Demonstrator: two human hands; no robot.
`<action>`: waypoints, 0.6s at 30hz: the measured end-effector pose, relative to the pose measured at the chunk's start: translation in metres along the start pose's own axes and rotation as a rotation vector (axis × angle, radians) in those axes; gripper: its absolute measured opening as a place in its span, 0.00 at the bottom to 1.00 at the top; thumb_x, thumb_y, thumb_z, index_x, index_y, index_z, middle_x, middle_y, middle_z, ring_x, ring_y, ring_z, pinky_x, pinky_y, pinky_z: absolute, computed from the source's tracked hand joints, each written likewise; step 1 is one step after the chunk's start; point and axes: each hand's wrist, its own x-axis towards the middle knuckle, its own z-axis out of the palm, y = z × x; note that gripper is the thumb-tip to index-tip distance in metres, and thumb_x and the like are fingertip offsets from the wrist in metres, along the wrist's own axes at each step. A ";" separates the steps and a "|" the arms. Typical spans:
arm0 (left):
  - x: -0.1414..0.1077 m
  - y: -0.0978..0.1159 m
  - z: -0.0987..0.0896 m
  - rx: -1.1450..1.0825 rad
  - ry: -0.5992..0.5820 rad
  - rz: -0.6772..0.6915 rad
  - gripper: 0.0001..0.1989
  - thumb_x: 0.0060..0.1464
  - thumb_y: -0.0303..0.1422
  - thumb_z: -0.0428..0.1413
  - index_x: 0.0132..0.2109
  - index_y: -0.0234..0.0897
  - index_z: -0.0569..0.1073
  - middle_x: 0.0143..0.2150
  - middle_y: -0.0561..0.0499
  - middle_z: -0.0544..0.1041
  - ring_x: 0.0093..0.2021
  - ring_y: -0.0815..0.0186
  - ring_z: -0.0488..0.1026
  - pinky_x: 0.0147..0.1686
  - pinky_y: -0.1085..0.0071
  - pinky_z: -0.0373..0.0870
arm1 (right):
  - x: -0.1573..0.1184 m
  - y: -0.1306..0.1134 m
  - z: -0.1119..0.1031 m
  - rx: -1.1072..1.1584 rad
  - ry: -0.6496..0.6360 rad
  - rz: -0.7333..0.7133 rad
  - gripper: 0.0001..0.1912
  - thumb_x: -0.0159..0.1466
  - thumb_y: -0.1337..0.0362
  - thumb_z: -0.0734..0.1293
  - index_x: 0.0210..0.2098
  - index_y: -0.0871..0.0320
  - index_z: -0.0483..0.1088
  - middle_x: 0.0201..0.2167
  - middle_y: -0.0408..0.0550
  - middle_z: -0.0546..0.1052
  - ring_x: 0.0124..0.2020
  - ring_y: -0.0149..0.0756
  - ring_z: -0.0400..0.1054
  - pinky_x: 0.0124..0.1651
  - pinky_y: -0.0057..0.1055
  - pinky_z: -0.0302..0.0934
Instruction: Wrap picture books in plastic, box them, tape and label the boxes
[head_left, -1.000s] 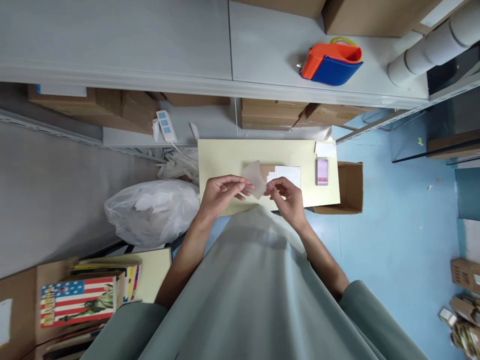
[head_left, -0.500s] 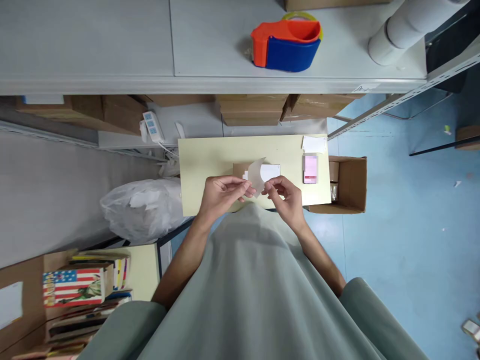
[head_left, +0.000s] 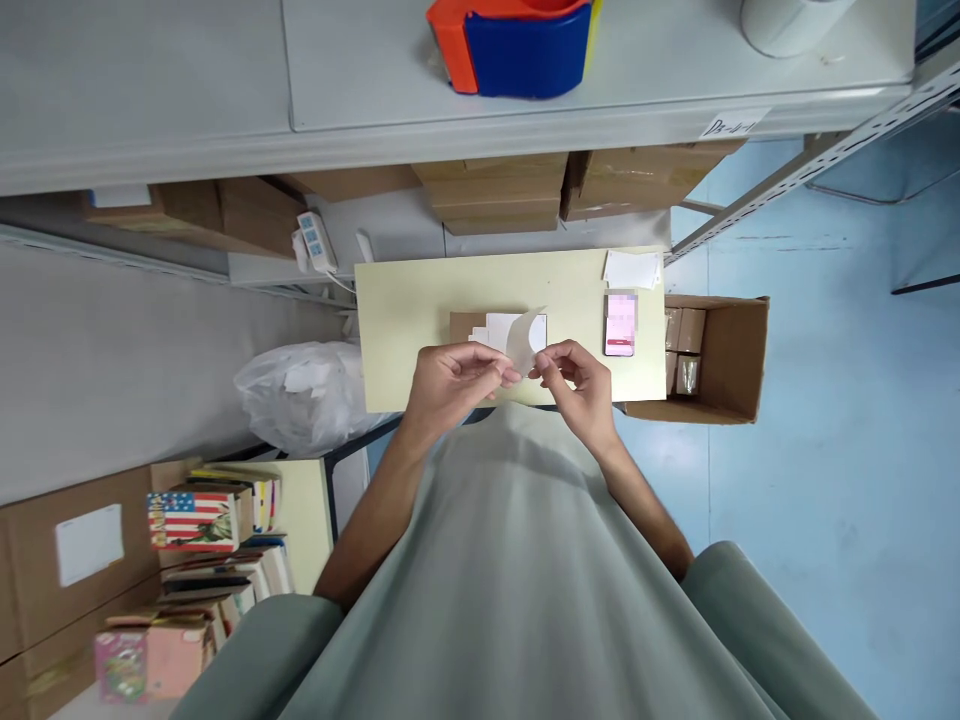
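Both of my hands are over the pale yellow table [head_left: 412, 290], close to my body. A thin, whitish, curled sheet [head_left: 520, 338] stands up between them. Its lower left edge is pinched in the fingertips of my left hand [head_left: 455, 385]. My right hand [head_left: 581, 392] pinches the sheet's lower right side between thumb and forefinger. Just beyond the fingers lies a brown cardboard piece or small box [head_left: 461, 325], with white papers [head_left: 499, 328] on it, partly hidden by the sheet. To the right are a phone [head_left: 620, 328] with a pink screen and some white slips [head_left: 631, 268].
An open carton [head_left: 735, 362] with small brown boxes stands right of the table. Above the table's far side runs a grey shelf [head_left: 360, 100] bearing an orange and blue tape dispenser [head_left: 529, 52]. A plastic bag [head_left: 307, 400] and books [head_left: 195, 522] are at left.
My view has shifted, so the shelf sits higher in the picture and more of the books and carton shows. Both hands still hold the sheet, which is at a slightly different angle.
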 end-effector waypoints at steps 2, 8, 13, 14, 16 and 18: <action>-0.002 -0.001 0.005 0.007 0.020 0.001 0.13 0.55 0.44 0.66 0.36 0.38 0.84 0.34 0.45 0.88 0.38 0.53 0.87 0.30 0.66 0.81 | -0.002 0.001 -0.004 0.008 -0.003 0.002 0.20 0.72 0.42 0.73 0.39 0.52 0.75 0.35 0.44 0.81 0.39 0.40 0.82 0.41 0.35 0.72; -0.008 -0.004 0.015 -0.031 0.033 0.010 0.13 0.57 0.43 0.65 0.38 0.37 0.85 0.35 0.44 0.88 0.35 0.56 0.87 0.28 0.68 0.80 | -0.006 0.005 -0.014 0.005 -0.019 -0.005 0.21 0.71 0.41 0.73 0.39 0.52 0.75 0.35 0.44 0.81 0.38 0.39 0.82 0.41 0.35 0.73; -0.013 0.002 0.022 -0.059 0.033 0.021 0.18 0.59 0.48 0.65 0.37 0.36 0.85 0.35 0.43 0.88 0.33 0.57 0.86 0.27 0.68 0.79 | -0.008 0.006 -0.020 0.021 -0.020 -0.028 0.21 0.71 0.41 0.73 0.39 0.52 0.76 0.35 0.43 0.81 0.37 0.38 0.81 0.39 0.34 0.72; -0.013 0.003 0.024 -0.055 0.039 0.022 0.19 0.59 0.50 0.65 0.37 0.36 0.85 0.35 0.42 0.88 0.33 0.57 0.86 0.27 0.68 0.79 | -0.009 0.006 -0.021 0.019 -0.021 -0.032 0.21 0.71 0.40 0.73 0.39 0.52 0.76 0.34 0.43 0.81 0.37 0.38 0.81 0.38 0.34 0.72; -0.014 0.004 0.026 -0.047 0.045 0.022 0.20 0.59 0.51 0.66 0.36 0.36 0.84 0.34 0.42 0.88 0.33 0.56 0.86 0.26 0.68 0.79 | -0.010 0.005 -0.023 0.009 -0.019 -0.035 0.21 0.71 0.40 0.73 0.39 0.52 0.76 0.34 0.43 0.80 0.37 0.38 0.81 0.38 0.34 0.72; -0.015 0.004 0.029 -0.040 0.039 0.026 0.20 0.59 0.51 0.67 0.36 0.36 0.84 0.35 0.42 0.88 0.33 0.56 0.86 0.27 0.68 0.79 | -0.011 0.005 -0.025 0.004 -0.018 -0.035 0.21 0.71 0.40 0.73 0.39 0.52 0.76 0.34 0.43 0.80 0.37 0.39 0.81 0.38 0.35 0.72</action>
